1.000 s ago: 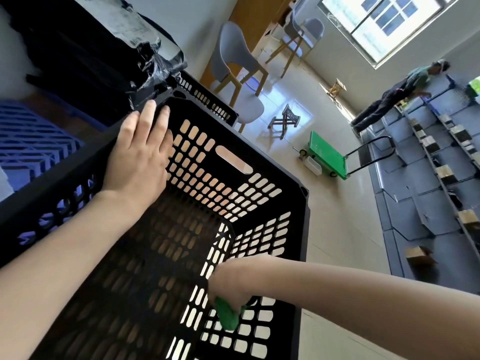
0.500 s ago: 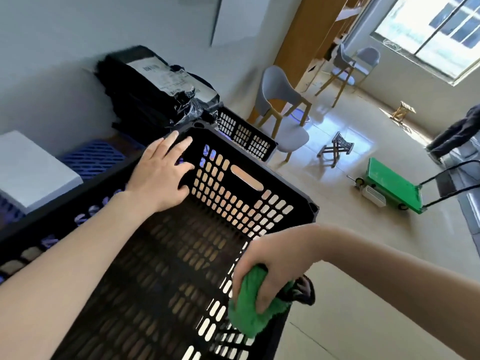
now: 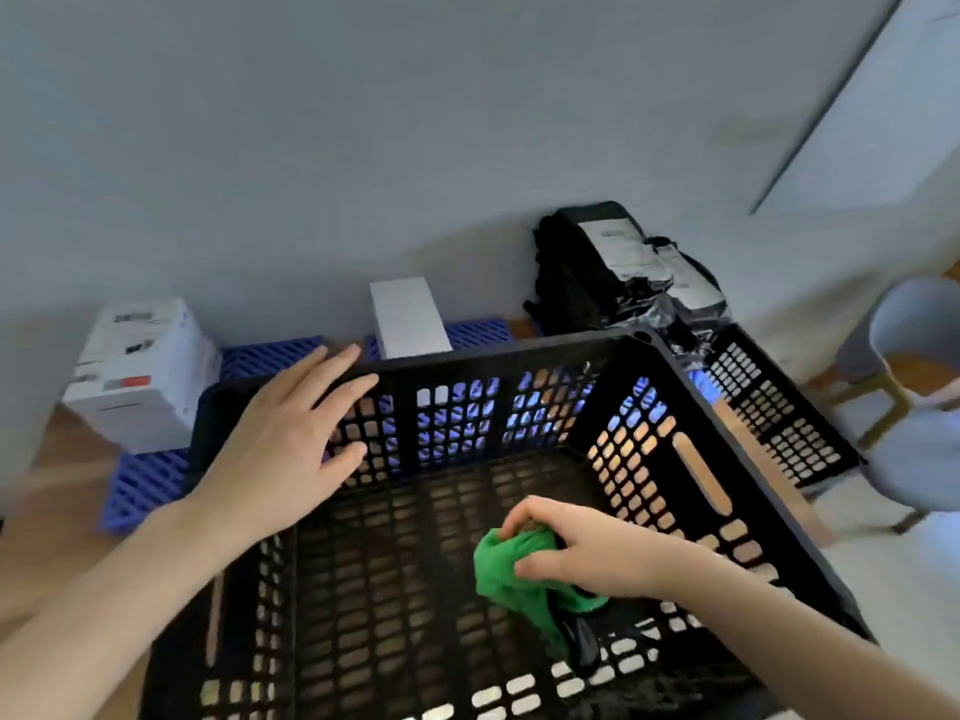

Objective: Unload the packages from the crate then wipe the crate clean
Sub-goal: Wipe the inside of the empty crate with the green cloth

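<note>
A black perforated plastic crate (image 3: pixel 519 358) fills the lower half of the head view, with no packages inside. My left hand (image 3: pixel 291 439) lies flat with straight fingers on the crate's far left corner and rim. My right hand (image 3: pixel 582 550) is inside the crate near its right wall, gripping a bunched green cloth (image 3: pixel 511 569) held down over the floor of the crate. Black bagged packages (image 3: pixel 618 272) with white labels are stacked against the wall behind the crate's right corner.
Two white boxes (image 3: pixel 137 371) (image 3: pixel 408 317) stand on blue plastic pallets (image 3: pixel 260 356) by the wall. A second black crate (image 3: pixel 774 407) sits to the right, with a grey chair (image 3: pixel 914 387) beyond it. A pale wall closes off the far side.
My right hand has brought the green cloth from the crate's near right wall to the crate floor. The view has swung left toward the wall. My left hand stays on the rim.
</note>
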Demonstrator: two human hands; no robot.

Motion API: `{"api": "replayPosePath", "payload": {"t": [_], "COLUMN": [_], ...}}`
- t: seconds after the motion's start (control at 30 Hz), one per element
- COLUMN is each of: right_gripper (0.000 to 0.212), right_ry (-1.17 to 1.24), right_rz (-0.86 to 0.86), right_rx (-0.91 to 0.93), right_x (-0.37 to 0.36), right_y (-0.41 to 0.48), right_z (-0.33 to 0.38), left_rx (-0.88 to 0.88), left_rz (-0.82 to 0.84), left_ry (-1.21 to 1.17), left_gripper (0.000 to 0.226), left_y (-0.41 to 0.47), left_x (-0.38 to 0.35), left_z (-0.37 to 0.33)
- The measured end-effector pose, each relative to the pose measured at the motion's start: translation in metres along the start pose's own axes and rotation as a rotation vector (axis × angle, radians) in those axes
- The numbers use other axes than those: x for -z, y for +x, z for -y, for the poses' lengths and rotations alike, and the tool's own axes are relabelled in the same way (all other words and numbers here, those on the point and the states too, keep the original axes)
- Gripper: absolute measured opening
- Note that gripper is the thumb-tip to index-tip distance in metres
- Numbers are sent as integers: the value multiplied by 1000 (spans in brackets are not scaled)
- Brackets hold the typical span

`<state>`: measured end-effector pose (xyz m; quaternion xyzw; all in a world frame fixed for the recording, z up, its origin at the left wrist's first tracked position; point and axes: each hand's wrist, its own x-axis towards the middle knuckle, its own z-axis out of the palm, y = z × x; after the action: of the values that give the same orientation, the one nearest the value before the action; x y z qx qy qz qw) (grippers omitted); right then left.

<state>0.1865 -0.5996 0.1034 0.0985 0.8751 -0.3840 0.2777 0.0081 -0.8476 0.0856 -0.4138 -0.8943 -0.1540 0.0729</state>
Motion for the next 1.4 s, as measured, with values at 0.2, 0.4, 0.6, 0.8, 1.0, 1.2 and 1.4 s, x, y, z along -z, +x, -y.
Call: {"api": "replayPosePath", "payload": {"t": [0.2, 0.4, 0.6, 0.8, 1.0, 1.2, 1.4], "right_gripper": [37, 42, 41, 41, 43, 52, 41], "right_ry": [-280, -390, -453, -403, -369, -543, -278], "right_rz": [-49, -16, 62, 31, -78, -50, -279], "right_rx": [169, 304, 447, 663, 862, 942, 827], "right_x": [-7, -32, -43, -45, -76, -125, -167], "right_y": [75, 136, 173, 200, 251, 292, 299], "right_z": [10, 9, 0, -12, -8, -21, -19], "left_rx": [252, 325, 496, 701, 733, 762, 758], "left_rz": [30, 0, -62, -14, -4, -38, -73], "left_ry": [53, 138, 254, 480, 637, 710, 762], "left_gripper": [68, 65, 65, 63, 60, 55, 54], "left_y": [-45, -49, -59, -70, -61, -61, -61], "left_x": [1, -1, 3, -7, -15, -27, -33], "left_z": [10, 7, -4, -23, -24, -26, -20]}}
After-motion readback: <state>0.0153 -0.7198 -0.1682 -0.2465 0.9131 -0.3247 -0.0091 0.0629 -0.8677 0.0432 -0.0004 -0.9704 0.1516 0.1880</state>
